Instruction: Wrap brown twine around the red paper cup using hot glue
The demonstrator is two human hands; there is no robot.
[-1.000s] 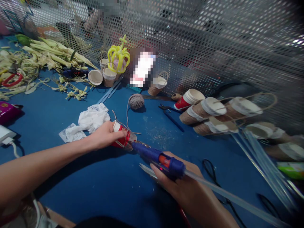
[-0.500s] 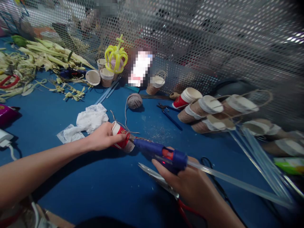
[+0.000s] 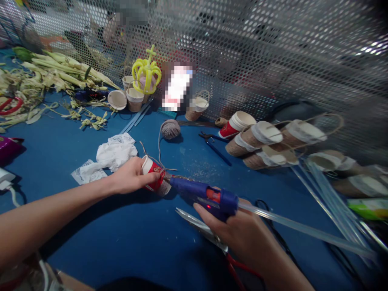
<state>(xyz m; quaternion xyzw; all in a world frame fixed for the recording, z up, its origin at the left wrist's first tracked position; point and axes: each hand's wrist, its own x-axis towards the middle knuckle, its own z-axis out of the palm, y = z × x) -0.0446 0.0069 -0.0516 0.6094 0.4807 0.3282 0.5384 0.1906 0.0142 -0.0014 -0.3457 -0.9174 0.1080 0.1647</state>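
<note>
The step in hand looks like laying hot glue on the red paper cup [image 3: 154,182] so that the twine [image 3: 159,150] sticks to it. To do it well, I would judge, the nozzle of the blue glue gun [image 3: 203,195] should touch the cup wall only lightly, near the base where the brown wrapping begins. The trigger wants a gentle squeeze, a thin bead rather than a blob. The fingertips on the cup should keep clear of the nozzle and of fresh glue, since both would burn.

The left hand [image 3: 132,178] is closed round the cup, thumb on top and fingers underneath, and holds it on its side just above the blue table [image 3: 91,230], with the open rim turned towards the wrist. The left forearm comes in low from the left, almost level.

The right hand [image 3: 239,236] is wrapped tight on the gun's grip — its fingers curl under the body near the trigger. The barrel points away from it towards the left hand, and the nozzle meets the cup's base. A clear glue stick [image 3: 303,229] trails out behind this hand. Scissors [image 3: 203,227] lie on the table just beneath it — apart from the gun. The ball of twine [image 3: 169,129] sits beyond the left hand.
</note>
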